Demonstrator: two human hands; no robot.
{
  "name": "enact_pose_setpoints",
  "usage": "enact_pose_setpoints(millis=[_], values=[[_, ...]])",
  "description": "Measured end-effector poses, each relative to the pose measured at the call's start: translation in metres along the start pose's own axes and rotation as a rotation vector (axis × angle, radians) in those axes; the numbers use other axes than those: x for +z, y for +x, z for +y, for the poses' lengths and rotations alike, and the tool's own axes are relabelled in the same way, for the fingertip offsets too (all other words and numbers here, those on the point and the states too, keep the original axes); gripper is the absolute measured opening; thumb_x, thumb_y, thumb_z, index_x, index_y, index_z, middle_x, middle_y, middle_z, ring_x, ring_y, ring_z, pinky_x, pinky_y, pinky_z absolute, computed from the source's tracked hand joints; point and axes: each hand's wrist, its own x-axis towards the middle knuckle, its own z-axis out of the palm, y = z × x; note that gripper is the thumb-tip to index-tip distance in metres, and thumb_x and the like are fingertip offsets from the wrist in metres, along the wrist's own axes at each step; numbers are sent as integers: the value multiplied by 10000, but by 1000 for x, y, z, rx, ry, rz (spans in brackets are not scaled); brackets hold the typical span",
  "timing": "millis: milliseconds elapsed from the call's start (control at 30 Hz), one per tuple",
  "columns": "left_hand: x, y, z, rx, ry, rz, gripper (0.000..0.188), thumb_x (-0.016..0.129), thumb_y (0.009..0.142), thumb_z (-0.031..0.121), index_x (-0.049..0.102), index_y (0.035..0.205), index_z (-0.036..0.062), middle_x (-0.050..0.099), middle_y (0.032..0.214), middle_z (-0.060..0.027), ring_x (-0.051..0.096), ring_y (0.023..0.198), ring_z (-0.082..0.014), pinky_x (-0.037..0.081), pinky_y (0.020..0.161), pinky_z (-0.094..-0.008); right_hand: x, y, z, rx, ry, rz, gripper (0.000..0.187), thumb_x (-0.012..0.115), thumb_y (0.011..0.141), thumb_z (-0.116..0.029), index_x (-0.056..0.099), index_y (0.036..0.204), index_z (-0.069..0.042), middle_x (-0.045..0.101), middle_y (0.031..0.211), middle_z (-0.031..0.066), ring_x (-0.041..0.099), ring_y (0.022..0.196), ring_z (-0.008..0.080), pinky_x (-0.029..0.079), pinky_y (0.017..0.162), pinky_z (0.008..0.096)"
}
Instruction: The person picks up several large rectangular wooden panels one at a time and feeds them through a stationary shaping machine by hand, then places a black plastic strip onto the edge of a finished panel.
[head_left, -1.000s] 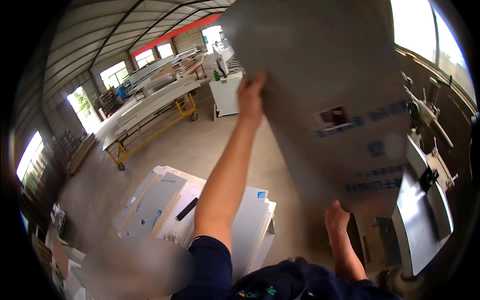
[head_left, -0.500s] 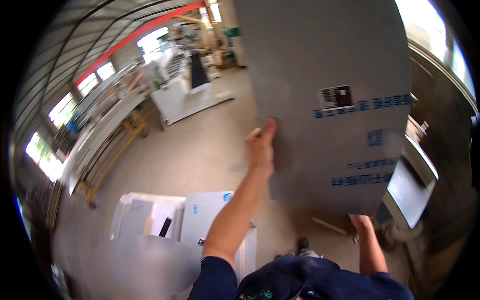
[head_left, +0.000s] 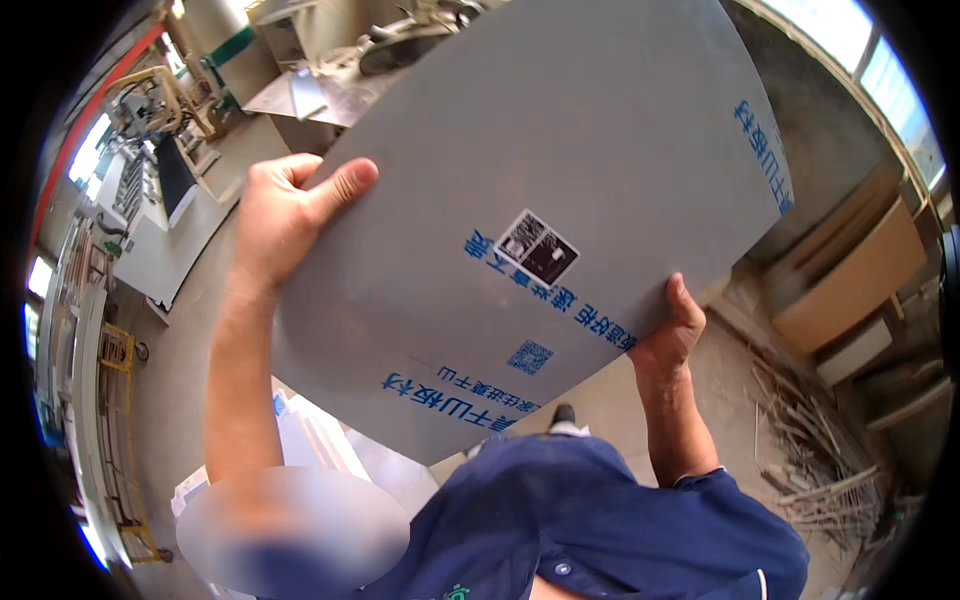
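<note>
A large flat grey panel (head_left: 430, 250), printed in blue and bearing a black-and-white label (head_left: 537, 247), is held up in front of my body, its long side slanting from lower left to upper right. My left hand (head_left: 290, 205) grips its left edge, thumb on the face and the other fingers mostly behind. On the lower right edge my right hand (head_left: 672, 325) is closed, thumb on the printed face and its other fingers hidden beneath. The panel's far end runs out of the top of the picture.
Stacked pale panels (head_left: 315, 440) lie low at my left, partly covered by a blurred patch. At the right, brown boards (head_left: 850, 270) lean by a wall above a heap of scrap strips (head_left: 820, 480). A workbench (head_left: 320, 100) stands ahead, and a yellow-framed rack (head_left: 118, 350) at far left.
The view has swung to the right. The panel has tilted from nearly upright to a slant, and my right hand, formerly at its bottom edge, now shows its thumb on the face.
</note>
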Motion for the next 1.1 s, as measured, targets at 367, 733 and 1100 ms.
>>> enact_pose_setpoints(millis=[367,733,1100], values=[[49,60,3,-117,29,-290,526,763,772,509,692,763,-12,615,646,-13,534,567,-73,412,534,-215,-2,-33,-37,59,18,410,406,616,865,-226,576,1163,47,646,1115,156,622,1038,283,471,959,394],[43,79,14,-84,48,-370,509,769,784,466,707,839,-36,639,696,-22,548,617,-74,430,584,-206,7,-42,-25,29,151,468,363,603,878,-219,605,1101,68,650,1088,181,629,1016,290,481,945,409],[0,54,-23,-253,180,-417,496,730,825,465,641,712,-11,573,654,30,471,598,-40,369,532,-209,-13,-34,-9,163,248,443,453,605,863,-210,536,1220,59,617,1183,192,602,1094,321,459,994,447]])
